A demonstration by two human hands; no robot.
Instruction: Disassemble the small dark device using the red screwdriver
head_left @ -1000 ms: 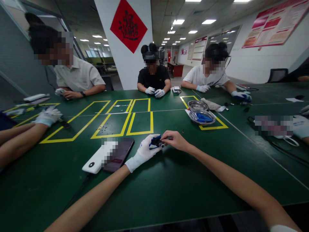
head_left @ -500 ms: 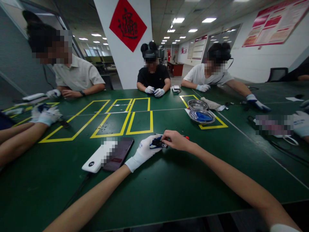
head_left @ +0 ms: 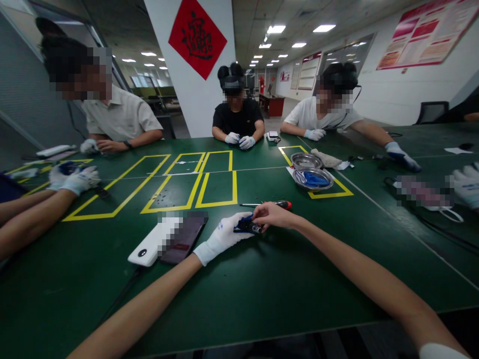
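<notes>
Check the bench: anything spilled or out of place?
Small dark bits lie scattered loose within a yellow taped box, possibly spilled. Also odd: the wearer's left hand is gloved, the right hand bare. No clear damage visible.

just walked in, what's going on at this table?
The white-gloved left hand holds a small dark part with a shiny metal end. The bare right hand is at that part; what it pinches, if anything, is hidden. A red-and-black-handled screwdriver lies on the green tabletop, just beyond the right hand.
</notes>
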